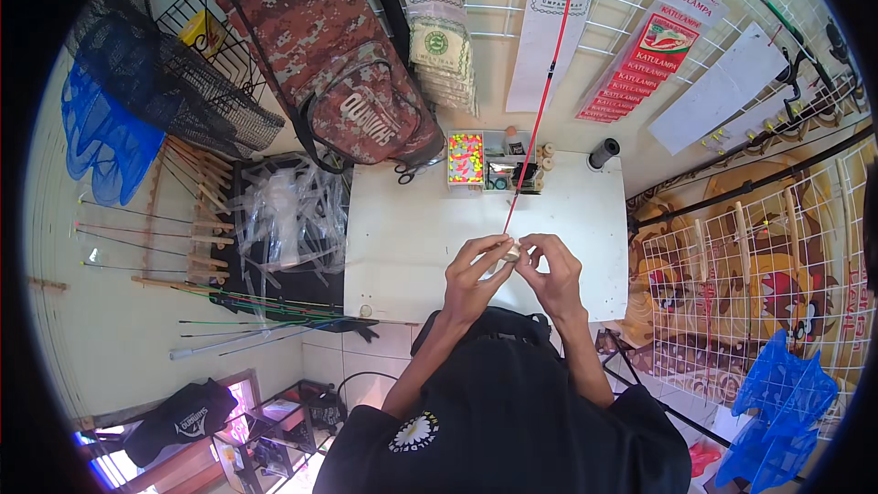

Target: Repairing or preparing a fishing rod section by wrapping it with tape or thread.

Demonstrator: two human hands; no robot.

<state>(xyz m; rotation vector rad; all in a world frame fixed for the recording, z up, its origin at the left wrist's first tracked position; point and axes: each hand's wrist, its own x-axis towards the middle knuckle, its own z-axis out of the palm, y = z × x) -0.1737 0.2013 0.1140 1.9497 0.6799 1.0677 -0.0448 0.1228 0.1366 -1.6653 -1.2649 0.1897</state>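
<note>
A thin red fishing rod [540, 96] slants up and away from my hands over the white table. Its near end lies in my left hand [468, 282], whose fingers are closed around it. Between both hands sits a small pale round piece [512, 253], which looks like a spool or a wooden rod end. The thumb and fingers of my right hand [554, 276] are pinched together against its right side. Any fine thread there is too small to see. Both hands are above the table's near half.
On the white table [412, 247], a divided box [466, 185] holds bright coloured beads, bottles and spools. Scissors [405, 174] and a dark cylinder [604, 154] lie near the back edge. A camouflage rod bag [320, 46] stands behind. Wire grids flank the right side; several rods stick out at left.
</note>
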